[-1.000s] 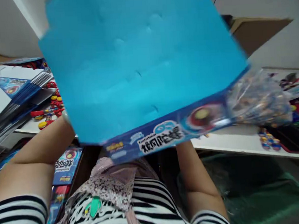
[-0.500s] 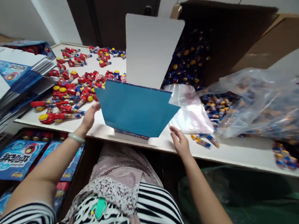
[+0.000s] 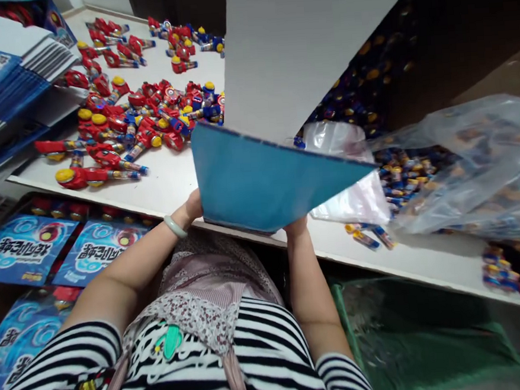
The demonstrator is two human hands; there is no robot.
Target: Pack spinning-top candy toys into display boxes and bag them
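A blue cardboard box (image 3: 263, 183) stands open at the near edge of the white table (image 3: 170, 183), its white lid flap (image 3: 294, 44) raised toward me. My left hand (image 3: 193, 204) grips the box's lower left edge; a pale bracelet sits on that wrist. At the bottom right edge of the box is my right hand (image 3: 296, 226), fingers tucked behind the box. Both sets of fingers are mostly hidden. Many red, blue and yellow toy sticks (image 3: 139, 126) lie scattered on the table behind the box.
A stack of flat printed cartons (image 3: 3, 82) lies at the left. Printed blue boxes (image 3: 27, 247) sit below the table. A clear bag of small toys (image 3: 471, 162), a small plastic bag (image 3: 353, 194), a brown carton (image 3: 410, 48) and a green bag (image 3: 421, 338) are at the right.
The blue box came down from in front of my face to the table edge. Both hands have closed in on its lower edge, and the view has tilted downward.
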